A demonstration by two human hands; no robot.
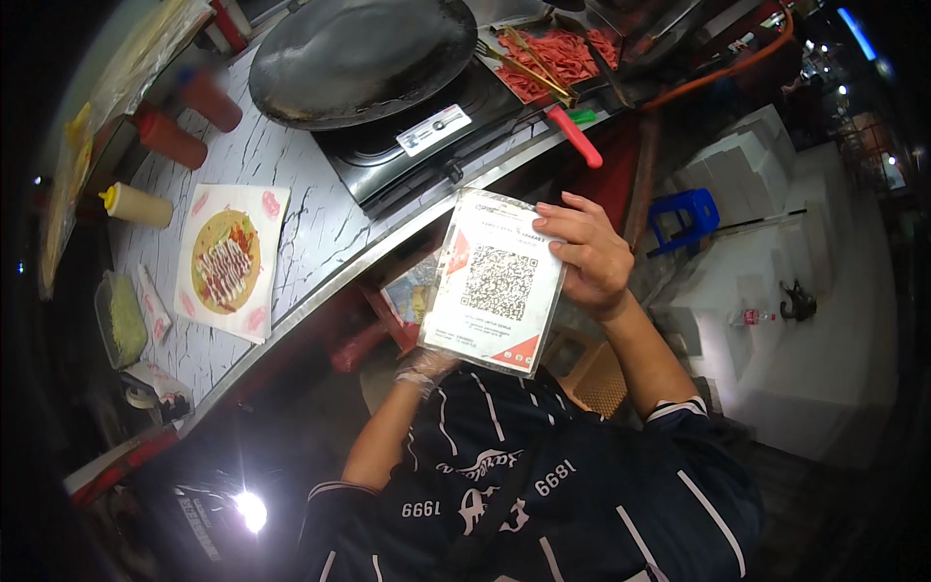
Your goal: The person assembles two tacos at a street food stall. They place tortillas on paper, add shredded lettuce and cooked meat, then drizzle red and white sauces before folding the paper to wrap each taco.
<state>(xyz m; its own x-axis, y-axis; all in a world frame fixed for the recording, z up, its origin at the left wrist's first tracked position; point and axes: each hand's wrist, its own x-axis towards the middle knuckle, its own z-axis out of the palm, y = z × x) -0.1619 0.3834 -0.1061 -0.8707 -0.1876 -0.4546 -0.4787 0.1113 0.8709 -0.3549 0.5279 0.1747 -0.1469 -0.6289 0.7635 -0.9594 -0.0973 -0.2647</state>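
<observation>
Beside the counter (315,199), right hand (595,258) pinching laminated card (497,283); gloved left hand (427,366), grip unclear

Dark overall, with black closing in around the rim. A white lamp (250,511) at lower left flares into a starburst, swallowing detail around it. The worktop (315,189) at left centre is well lit, its front edge bowed by the fisheye. The printed card (495,281) mid-frame looks bright and fairly crisp. A bottle (210,100) at upper left is partly smeared, and a blue light strip (855,34) glows at upper right.
</observation>
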